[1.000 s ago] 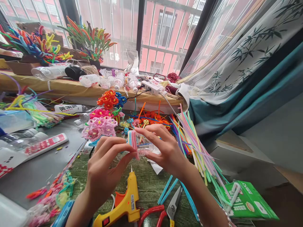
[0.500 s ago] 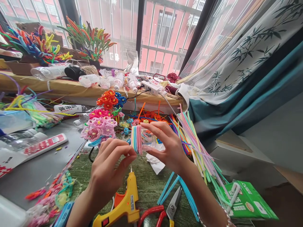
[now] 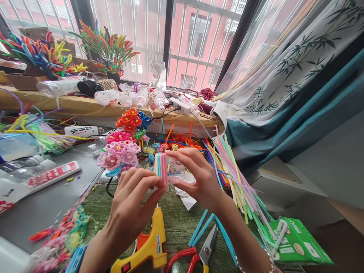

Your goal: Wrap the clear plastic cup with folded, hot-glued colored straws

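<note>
L hand [image 3: 133, 204] pinches striped band [image 3: 161, 170] on clr cup [image 3: 176, 170], view ctr; R hand [image 3: 200, 174] grips cup, thumb below, fingers above. From cup: glue gun [image 3: 157, 244] 6 o'clock, scissors [image 3: 208, 246] 5.

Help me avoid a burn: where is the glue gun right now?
In the head view, the glue gun lies on the green tabletop at bottom centre, below the left hand and just left of the red handles.
</note>
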The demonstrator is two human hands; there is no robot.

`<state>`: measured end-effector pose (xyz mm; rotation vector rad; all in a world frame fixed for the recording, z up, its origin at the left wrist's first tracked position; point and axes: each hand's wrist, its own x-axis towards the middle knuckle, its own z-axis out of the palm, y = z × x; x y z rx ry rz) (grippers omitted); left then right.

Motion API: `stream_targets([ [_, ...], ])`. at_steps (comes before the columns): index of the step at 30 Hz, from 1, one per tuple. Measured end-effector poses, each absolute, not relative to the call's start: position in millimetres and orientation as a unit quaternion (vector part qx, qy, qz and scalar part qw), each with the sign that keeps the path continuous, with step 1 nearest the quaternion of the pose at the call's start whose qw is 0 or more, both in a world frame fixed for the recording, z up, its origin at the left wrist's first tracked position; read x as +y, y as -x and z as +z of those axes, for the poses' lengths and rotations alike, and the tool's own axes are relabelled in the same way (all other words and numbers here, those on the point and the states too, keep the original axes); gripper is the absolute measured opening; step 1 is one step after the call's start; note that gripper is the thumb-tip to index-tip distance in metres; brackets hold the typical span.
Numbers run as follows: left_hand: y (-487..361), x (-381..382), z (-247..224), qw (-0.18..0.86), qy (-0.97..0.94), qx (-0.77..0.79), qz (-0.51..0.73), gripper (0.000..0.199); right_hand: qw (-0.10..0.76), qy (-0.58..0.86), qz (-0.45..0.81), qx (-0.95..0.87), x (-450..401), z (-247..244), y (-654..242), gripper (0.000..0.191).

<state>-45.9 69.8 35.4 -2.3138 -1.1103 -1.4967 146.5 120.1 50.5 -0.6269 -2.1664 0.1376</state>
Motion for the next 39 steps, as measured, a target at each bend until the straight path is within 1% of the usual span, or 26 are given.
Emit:
stream_targets([
  [2, 46, 68, 35, 0.057, 0.794, -0.354, -0.492, 0.015, 0.453, 0.245, 0.093, -0.852, 122, 49, -148, 0.057],
  [4, 47, 67, 37, 0.049, 0.802, -0.338, -0.490, 0.015, 0.475, 0.238, 0.143, -0.835, 124, 49, -148, 0.055],
  [6, 46, 65, 39, 0.063, 0.794, -0.340, -0.500, 0.019, 0.491, 0.230, 0.184, -0.820, 125, 48, -148, 0.051],
  [9, 45, 62, 43, 0.094, 0.763, -0.356, -0.531, 0.023, 0.505, 0.223, 0.210, -0.807, 126, 46, -146, 0.049],
  [13, 45, 58, 45, 0.184, 0.758, -0.341, -0.524, 0.016, 0.511, 0.217, 0.226, -0.800, 126, 44, -145, 0.051],
  [16, 47, 56, 44, 0.275, 0.764, -0.352, -0.465, 0.027, 0.500, 0.224, 0.218, -0.808, 125, 45, -144, 0.049],
  [19, 48, 57, 41, 0.321, 0.777, -0.344, -0.418, 0.035, 0.494, 0.229, 0.214, -0.811, 124, 46, -144, 0.047],
  [28, 52, 56, 37, 0.335, 0.806, -0.307, -0.381, 0.027, 0.489, 0.237, 0.201, -0.815, 125, 46, -145, 0.046],
  [34, 52, 55, 38, 0.342, 0.794, -0.315, -0.392, 0.027, 0.487, 0.238, 0.197, -0.817, 126, 46, -146, 0.047],
  [39, 50, 55, 38, 0.340, 0.778, -0.347, -0.398, 0.033, 0.480, 0.242, 0.187, -0.823, 126, 46, -146, 0.049],
])
